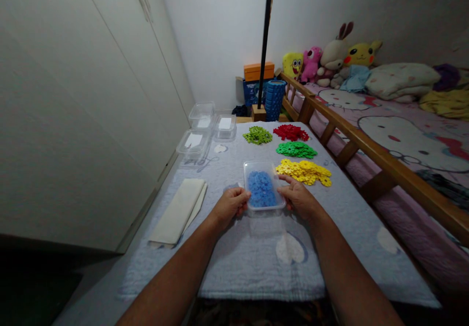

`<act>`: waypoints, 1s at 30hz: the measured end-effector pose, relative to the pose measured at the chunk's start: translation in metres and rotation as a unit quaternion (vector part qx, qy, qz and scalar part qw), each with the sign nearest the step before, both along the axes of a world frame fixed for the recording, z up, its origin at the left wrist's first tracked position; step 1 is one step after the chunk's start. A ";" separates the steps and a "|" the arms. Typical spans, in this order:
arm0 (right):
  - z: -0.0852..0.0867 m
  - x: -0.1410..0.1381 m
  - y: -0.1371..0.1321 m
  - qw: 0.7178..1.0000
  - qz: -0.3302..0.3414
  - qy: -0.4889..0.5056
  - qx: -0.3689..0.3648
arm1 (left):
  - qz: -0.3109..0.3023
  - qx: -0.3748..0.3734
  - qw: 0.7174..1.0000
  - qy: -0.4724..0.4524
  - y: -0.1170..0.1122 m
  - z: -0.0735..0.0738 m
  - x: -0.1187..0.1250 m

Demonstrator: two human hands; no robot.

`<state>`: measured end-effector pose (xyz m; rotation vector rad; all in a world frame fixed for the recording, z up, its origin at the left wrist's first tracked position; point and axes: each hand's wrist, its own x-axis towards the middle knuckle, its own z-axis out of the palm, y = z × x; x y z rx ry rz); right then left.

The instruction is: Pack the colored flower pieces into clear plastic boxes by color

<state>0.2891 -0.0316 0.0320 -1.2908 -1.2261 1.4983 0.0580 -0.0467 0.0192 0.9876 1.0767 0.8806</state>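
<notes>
A clear plastic container [264, 165] with a pile of blue flower-shaped pieces [262, 189] in it is held between my two hands, over the near middle of the table. My left hand [231, 203] grips its left side with curled fingers. On the opposite side, my right hand [296, 196] pinches the edge, its index finger stretched along the wall. Just beyond my right hand lies a heap of yellow flower-shaped pieces [304, 171]. Farther back are piles of green pieces [296, 149], red pieces [291, 132] and lime-green pieces [257, 135].
Clear containers [192, 143] with white labels stand at the back left. A folded cream cloth [179, 211] lies left of my left arm. Along the right runs a wooden bed rail [351, 135]. Behind the table rises a black pole [264, 43] beside a blue foam roller [274, 100].
</notes>
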 end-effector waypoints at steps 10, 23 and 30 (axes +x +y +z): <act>0.001 0.000 0.000 1.000 0.010 0.014 0.006 | -0.004 -0.004 1.000 0.007 0.000 0.001 0.001; -0.001 0.001 0.000 1.000 0.006 -0.005 0.003 | 0.019 -0.012 0.999 -0.027 0.002 0.002 0.005; -0.002 -0.001 0.001 1.000 -0.004 0.017 0.009 | 0.007 -0.023 0.999 -0.043 0.005 -0.003 0.003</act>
